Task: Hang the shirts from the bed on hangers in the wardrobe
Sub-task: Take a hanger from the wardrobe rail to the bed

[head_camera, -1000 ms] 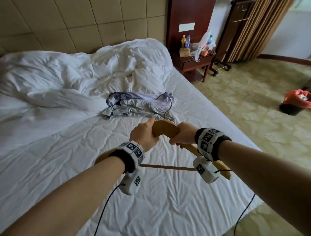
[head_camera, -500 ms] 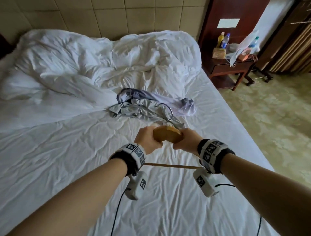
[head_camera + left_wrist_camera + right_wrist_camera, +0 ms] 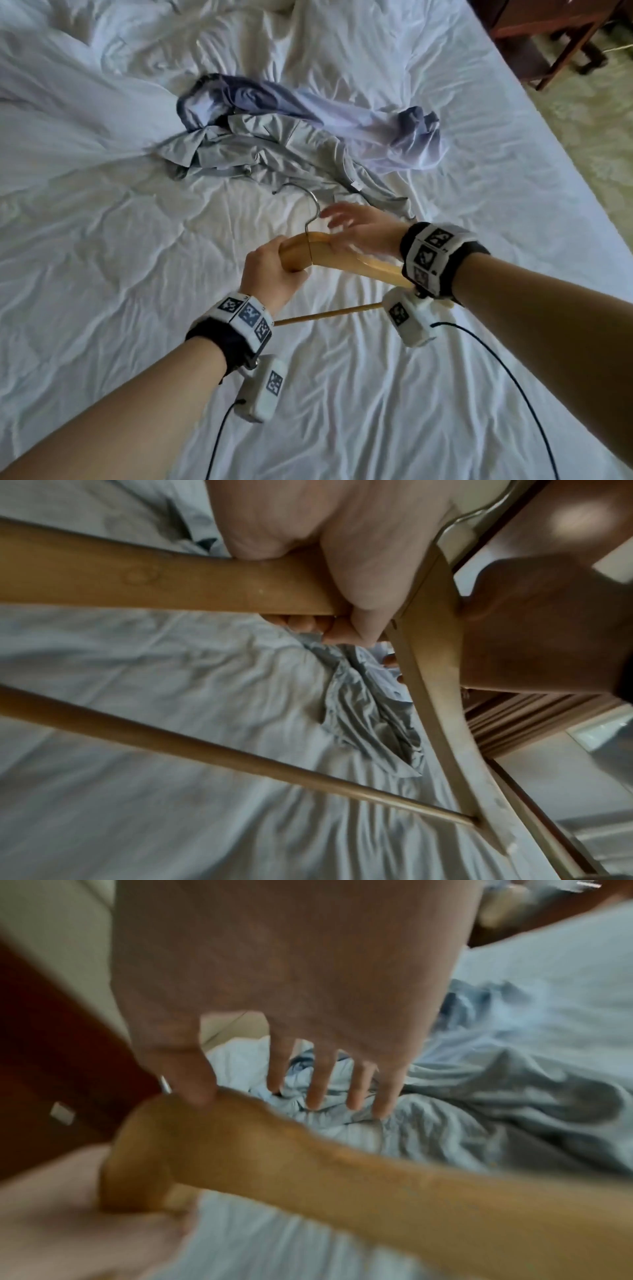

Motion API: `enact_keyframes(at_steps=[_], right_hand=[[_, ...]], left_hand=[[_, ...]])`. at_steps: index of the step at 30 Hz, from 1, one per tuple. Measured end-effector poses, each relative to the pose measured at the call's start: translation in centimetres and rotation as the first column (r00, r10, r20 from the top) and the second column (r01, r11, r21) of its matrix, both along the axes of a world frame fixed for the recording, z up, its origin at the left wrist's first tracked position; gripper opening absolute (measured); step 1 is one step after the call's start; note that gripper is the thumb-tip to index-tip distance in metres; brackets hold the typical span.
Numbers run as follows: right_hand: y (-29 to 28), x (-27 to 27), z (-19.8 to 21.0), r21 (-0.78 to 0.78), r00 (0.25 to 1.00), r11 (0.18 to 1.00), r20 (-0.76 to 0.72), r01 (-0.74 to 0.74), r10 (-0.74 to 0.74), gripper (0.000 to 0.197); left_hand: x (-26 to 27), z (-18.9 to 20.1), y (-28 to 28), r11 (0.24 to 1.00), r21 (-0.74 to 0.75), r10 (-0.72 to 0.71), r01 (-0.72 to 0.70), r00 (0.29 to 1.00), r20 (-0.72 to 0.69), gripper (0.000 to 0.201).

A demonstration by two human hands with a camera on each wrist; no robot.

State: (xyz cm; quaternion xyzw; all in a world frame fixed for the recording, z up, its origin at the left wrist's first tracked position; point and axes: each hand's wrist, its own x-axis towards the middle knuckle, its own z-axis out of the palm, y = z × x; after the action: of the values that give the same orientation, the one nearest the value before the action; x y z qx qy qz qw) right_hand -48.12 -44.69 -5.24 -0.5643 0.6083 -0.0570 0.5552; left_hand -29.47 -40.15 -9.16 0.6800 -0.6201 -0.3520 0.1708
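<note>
My left hand [image 3: 274, 265] grips the tan wooden hanger [image 3: 346, 255] at its neck; my right hand [image 3: 359, 228], fingers spread and holding nothing, hovers near the crumpled grey shirt [image 3: 274, 150] on the white-sheeted bed [image 3: 102, 240]; I'd find the collar first, then feed one hanger arm in.

No words, numbers or brands can be read. The wrist bands [image 3: 248, 314] carry only black-and-white square marker patterns, and the small white tag [image 3: 357, 185] on the grey shirt [image 3: 274, 150] is too small to read.
</note>
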Motion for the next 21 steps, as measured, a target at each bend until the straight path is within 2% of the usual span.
enact_keyframes(at_steps=[3,4,5,7,8,11,13,17,21], right_hand=[[-4.6,0.1,-4.4,-0.019,0.995,0.997,0.069,0.077,-0.076,0.040],[-6.3,-0.1,-6.0,-0.099,0.995,0.990,0.006,0.097,-0.097,0.041],[-8.2,-0.3,-7.5,-0.194,0.987,0.979,-0.135,0.060,-0.088,0.046],[-11.3,-0.7,-10.5,-0.298,0.886,0.944,-0.463,-0.138,-0.016,0.070],[-12.6,-0.8,-11.7,-0.286,0.838,0.938,-0.545,-0.197,0.010,0.083],[-15.6,-1.0,-15.3,-0.209,0.802,0.958,-0.597,-0.199,0.036,0.113],[-16.7,-1.2,-17.5,-0.163,0.771,0.960,-0.632,-0.229,0.076,0.123],[-17.2,-0.7,-18.9,-0.115,0.710,0.954,-0.693,-0.277,0.122,0.122],[-16.8,-1.1,-18.3,-0.174,0.748,0.952,-0.659,-0.253,0.078,0.104]], left_hand=[[1.0,-4.5,-1.0,0.999,-0.005,0.043,-0.043,0.999,-0.002,0.020],[1.3,-5.6,-1.4,0.999,-0.025,0.045,-0.045,0.999,-0.008,0.019],[1.6,-6.5,-1.7,0.998,-0.038,0.046,-0.047,0.999,-0.011,0.018],[1.8,-7.8,-2.3,0.998,-0.041,0.053,-0.053,0.999,-0.009,0.017],[1.8,-8.2,-2.6,0.997,-0.042,0.062,-0.062,0.998,-0.007,0.016],[1.6,-9.3,-4.1,0.997,-0.034,0.071,-0.071,0.997,0.008,0.017],[1.5,-10.1,-5.1,0.997,-0.022,0.073,-0.072,0.997,0.014,0.019],[1.5,-11.1,-6.3,0.997,-0.030,0.072,-0.071,0.996,0.043,0.018],[1.7,-11.4,-6.1,0.997,-0.056,0.059,-0.057,0.998,0.036,0.023]])
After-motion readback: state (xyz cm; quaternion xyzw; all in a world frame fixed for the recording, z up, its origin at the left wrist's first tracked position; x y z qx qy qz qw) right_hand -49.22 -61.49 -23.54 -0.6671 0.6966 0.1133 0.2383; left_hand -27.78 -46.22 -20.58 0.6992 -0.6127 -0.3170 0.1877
